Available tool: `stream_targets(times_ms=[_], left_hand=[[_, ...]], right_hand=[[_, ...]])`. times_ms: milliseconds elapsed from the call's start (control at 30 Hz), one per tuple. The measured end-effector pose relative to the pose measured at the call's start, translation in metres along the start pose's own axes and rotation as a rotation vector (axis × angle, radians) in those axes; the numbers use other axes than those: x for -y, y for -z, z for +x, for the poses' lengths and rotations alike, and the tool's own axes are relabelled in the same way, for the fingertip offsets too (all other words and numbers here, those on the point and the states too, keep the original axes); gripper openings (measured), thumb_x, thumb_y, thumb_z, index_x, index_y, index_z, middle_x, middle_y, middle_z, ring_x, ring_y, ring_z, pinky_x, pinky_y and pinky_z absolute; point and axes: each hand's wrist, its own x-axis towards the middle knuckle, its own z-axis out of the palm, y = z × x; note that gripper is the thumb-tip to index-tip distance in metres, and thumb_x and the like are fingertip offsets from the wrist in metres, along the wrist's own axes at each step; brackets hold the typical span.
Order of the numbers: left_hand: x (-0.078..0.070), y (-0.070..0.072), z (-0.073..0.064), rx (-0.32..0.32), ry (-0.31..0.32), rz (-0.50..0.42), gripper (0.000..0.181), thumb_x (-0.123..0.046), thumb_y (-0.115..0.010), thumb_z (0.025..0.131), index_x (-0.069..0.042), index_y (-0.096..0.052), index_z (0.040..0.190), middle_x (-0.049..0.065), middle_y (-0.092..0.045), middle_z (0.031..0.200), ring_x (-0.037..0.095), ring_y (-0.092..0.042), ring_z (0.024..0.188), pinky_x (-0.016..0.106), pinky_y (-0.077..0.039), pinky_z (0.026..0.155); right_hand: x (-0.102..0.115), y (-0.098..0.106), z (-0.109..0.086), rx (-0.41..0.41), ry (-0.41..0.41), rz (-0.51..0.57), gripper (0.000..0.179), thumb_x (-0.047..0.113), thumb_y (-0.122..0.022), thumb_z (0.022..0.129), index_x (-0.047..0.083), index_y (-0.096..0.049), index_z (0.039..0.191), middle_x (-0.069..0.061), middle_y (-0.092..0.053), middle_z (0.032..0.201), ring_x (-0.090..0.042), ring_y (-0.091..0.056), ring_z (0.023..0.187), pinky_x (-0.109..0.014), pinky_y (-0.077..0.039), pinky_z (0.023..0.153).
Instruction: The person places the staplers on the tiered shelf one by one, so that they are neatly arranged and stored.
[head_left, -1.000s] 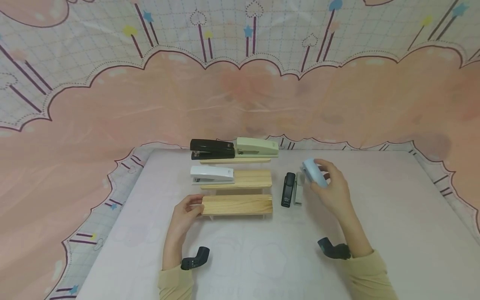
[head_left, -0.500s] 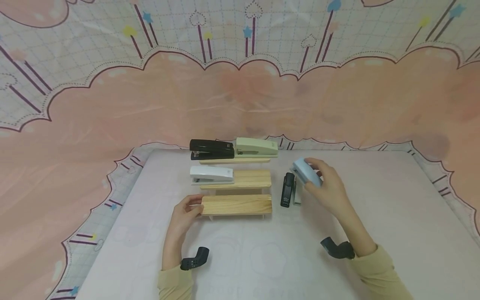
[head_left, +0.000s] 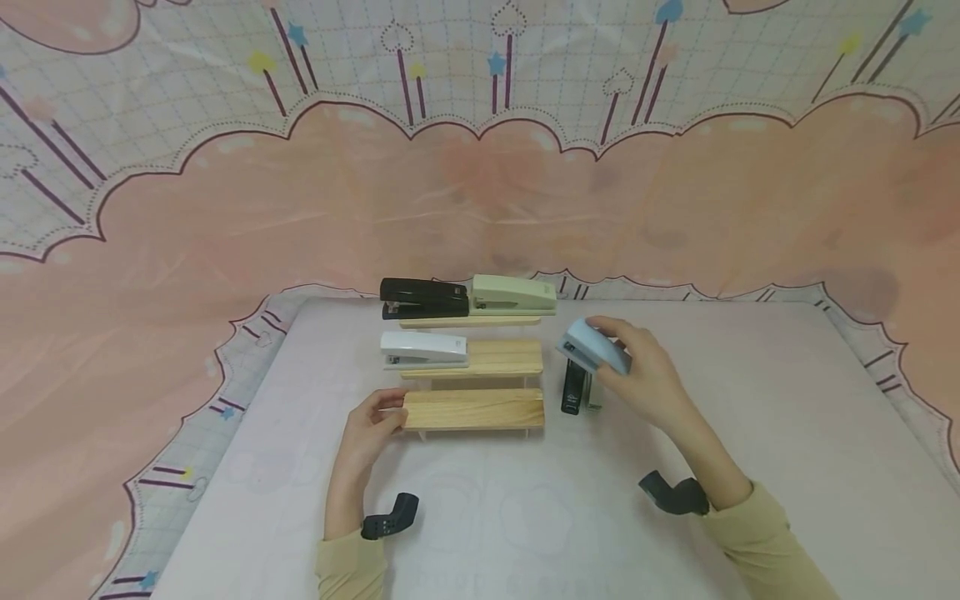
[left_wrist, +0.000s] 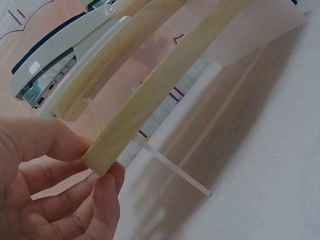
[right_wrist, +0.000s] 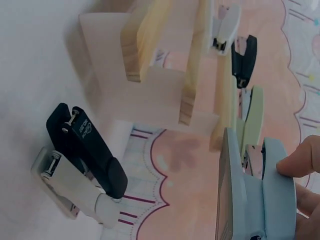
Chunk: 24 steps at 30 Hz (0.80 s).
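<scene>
My left hand [head_left: 372,421] pinches the left end of the lowest wooden step of a three-tier display rack [head_left: 474,410]; the left wrist view shows thumb and fingers on the board's end [left_wrist: 102,155]. My right hand [head_left: 645,367] grips a light blue stapler [head_left: 592,346], tilted, in the air just right of the middle step. Below it stand a small black stapler [head_left: 573,392] and a pale grey-green stapler [right_wrist: 75,187], partly hidden by the blue one in the head view. A white stapler [head_left: 424,349] sits on the middle step's left half.
On the top step a black stapler [head_left: 424,298] and a light green stapler [head_left: 514,295] stand end to end. Clear supports [right_wrist: 145,90] carry the steps on a white table [head_left: 487,517]. A patterned backdrop [head_left: 480,183] rises behind.
My right hand has carried the light blue stapler leftward toward the rack, now passing over the two small staplers. The left hand has stayed at the lowest step.
</scene>
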Motion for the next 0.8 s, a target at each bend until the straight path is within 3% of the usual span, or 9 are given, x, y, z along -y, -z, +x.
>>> stream_targets(times_ms=[800], left_hand=[[0.000,0.000,0.000,-0.006,-0.005,0.002,0.040,-0.005,-0.057,0.088,-0.004,-0.056,0.128,0.018,-0.059,0.123,0.015,-0.060,0.095,0.022,-0.051,0.079]], right_hand=[[0.022,-0.013,0.023,0.157,0.181,-0.023,0.058,0.002,-0.060,0.082,0.016,-0.051,0.137,-0.014,-0.058,0.128,-0.030,-0.052,0.106,-0.047,-0.049,0.084]])
